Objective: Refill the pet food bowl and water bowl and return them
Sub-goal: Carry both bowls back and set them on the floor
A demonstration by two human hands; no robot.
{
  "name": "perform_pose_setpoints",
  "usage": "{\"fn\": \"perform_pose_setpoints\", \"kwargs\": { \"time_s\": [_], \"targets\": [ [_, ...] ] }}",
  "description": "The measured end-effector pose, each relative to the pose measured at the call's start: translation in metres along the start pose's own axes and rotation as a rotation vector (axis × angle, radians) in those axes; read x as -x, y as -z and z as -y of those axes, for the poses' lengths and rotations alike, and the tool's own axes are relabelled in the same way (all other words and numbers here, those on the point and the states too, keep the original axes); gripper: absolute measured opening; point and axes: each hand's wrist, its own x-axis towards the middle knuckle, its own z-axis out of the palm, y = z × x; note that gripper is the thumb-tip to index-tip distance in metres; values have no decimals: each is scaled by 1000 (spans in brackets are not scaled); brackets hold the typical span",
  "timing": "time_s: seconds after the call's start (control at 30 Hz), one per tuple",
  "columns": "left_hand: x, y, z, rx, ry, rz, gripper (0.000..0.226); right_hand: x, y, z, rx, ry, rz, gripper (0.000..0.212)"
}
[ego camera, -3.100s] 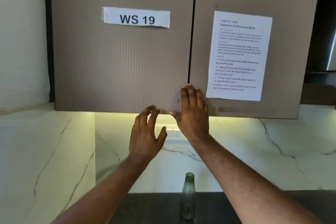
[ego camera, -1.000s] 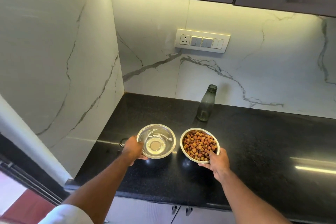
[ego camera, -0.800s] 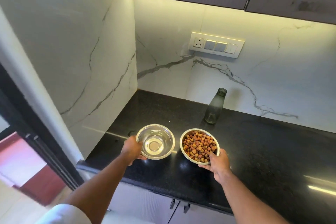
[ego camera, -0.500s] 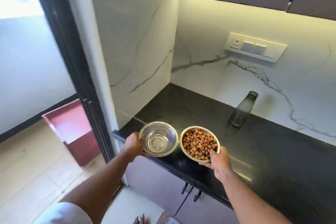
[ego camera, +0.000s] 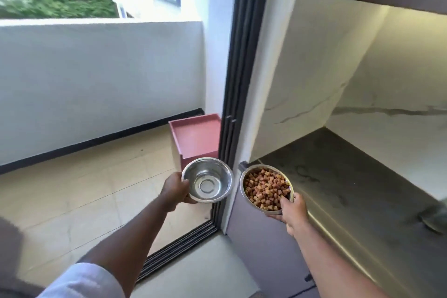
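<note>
We hold a round shiny steel water bowl [ego camera: 207,179] in our left hand [ego camera: 174,191], fingers curled under its near-left rim and thumb at the edge; whether water lies in it we cannot tell, only a bright reflective bottom shows. Our right hand [ego camera: 291,210] grips a second round steel bowl filled with brown kibble [ego camera: 266,188], thumb hooked over the near rim and fingers beneath. The two bowls sit side by side in the air, close but not touching, the water bowl to the left of the food bowl and slightly farther out.

Beyond our left hand, past the water bowl, stands a pink boxy stand with a recessed top [ego camera: 195,138] on the tan tiled balcony floor [ego camera: 72,184]. Between our hands runs the dark sliding-door frame [ego camera: 238,94], its track on the floor below them. To the right of our right hand stretches the dark stone countertop [ego camera: 358,186], backed by white marble-veined wall panels [ego camera: 302,85]. A white balcony wall [ego camera: 96,80] rises beyond our left hand.
</note>
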Motion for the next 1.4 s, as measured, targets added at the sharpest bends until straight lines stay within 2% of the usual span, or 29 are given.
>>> {"fn": "perform_pose_setpoints", "kwargs": {
  "time_s": [0.2,0.33,0.6,0.8,1.0,1.4],
  "targets": [
    [-26,94,43,81,78,-114,15,-1,-109,-9,32,-8,129,29],
    [-56,149,80,100,139,-167,28,-1,-180,-27,80,-41,158,33],
    [-108,212,148,153,270,-370,24,-26,-311,-71,212,-79,215,39],
    [-165,226,216,223,330,-528,18,-80,-397,-124,329,-95,275,45],
    [-235,225,307,326,400,-652,15,-142,-475,-205,398,-164,306,41],
    [-357,186,530,416,487,-746,35,-273,-561,-397,339,-311,358,45]
  ]
}}
